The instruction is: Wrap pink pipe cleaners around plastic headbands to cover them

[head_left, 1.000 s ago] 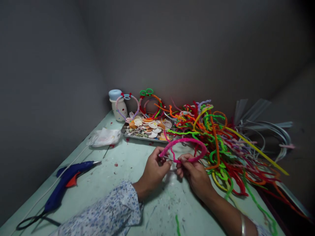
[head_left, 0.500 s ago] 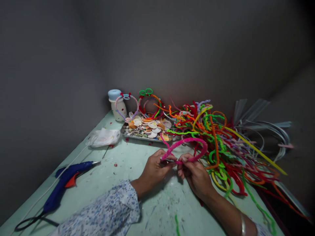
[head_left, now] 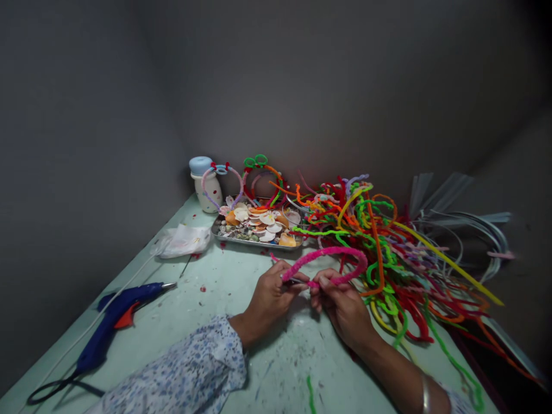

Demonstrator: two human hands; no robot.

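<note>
A bright pink fuzzy headband hoop point(head_left: 332, 251), wrapped in pipe cleaner, is held above the table's middle. My left hand point(head_left: 271, 296) is closed on one end of it, where a bare grey stretch of band shows between the hands. A short loose pink tail pokes out above the left fingers. Pinched between thumb and fingers, the pink pipe cleaner meets the band at my right hand point(head_left: 338, 307). Beyond the hands lies a metal tray point(head_left: 259, 246) with shells.
A blue glue gun point(head_left: 110, 328) with its cord lies at left. Behind stand a white jar point(head_left: 208, 192) and finished-looking hoops point(head_left: 222, 169). Tangled coloured pipe cleaners point(head_left: 379, 247) heap at right, near clear plastic bands point(head_left: 495, 253). A plastic bag point(head_left: 183, 240) rests left of the tray.
The loose pink tail has swung down and left behind my left hand. The hoop has tipped slightly lower and to the right. Both hands stay nearly in place.
</note>
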